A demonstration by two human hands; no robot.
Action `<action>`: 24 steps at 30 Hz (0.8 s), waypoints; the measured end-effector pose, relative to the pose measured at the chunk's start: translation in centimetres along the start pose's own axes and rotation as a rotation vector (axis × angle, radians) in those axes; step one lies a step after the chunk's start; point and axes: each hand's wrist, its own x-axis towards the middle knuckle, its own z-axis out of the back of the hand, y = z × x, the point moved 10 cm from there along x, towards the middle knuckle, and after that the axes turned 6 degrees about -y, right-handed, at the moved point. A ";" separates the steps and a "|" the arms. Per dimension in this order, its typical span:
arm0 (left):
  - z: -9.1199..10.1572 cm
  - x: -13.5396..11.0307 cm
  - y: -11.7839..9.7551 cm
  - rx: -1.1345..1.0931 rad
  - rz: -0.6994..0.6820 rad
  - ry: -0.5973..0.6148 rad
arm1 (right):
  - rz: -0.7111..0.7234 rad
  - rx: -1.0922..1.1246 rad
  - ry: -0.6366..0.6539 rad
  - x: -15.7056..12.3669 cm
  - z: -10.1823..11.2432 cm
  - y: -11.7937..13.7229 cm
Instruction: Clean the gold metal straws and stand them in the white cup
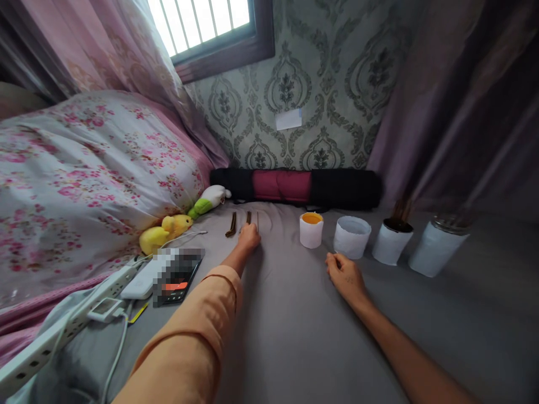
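My left hand (249, 237) reaches forward over the grey sheet (295, 325) with its fingers closed on a thin brown stick (249, 217). A second brown stick (231, 224) lies just to its left. My right hand (344, 275) rests on the sheet, fingers curled loosely with nothing seen in them, right in front of an empty white cup (352, 236). To the left of that cup stands a white cup with orange contents (311, 229). Further right are a white cup holding dark sticks (392, 240) and a white-wrapped jar (438, 246).
A floral pillow (84, 168) fills the left. Beside it lie a yellow plush duck (165, 231) and a green-white plush toy (209, 200). A phone (179, 275), power bank (141, 283) and power strip (54, 336) sit at lower left. A black-and-red roll (295, 188) lies against the wall.
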 end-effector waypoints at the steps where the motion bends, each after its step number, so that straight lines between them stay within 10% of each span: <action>1: -0.1 0.1 0.1 0.013 0.008 -0.005 | -0.002 0.005 0.001 0.0 0.0 0.0; 24: -1.2 1.3 0.8 0.056 0.039 -0.010 | -0.017 -0.027 -0.002 0.0 0.0 -0.1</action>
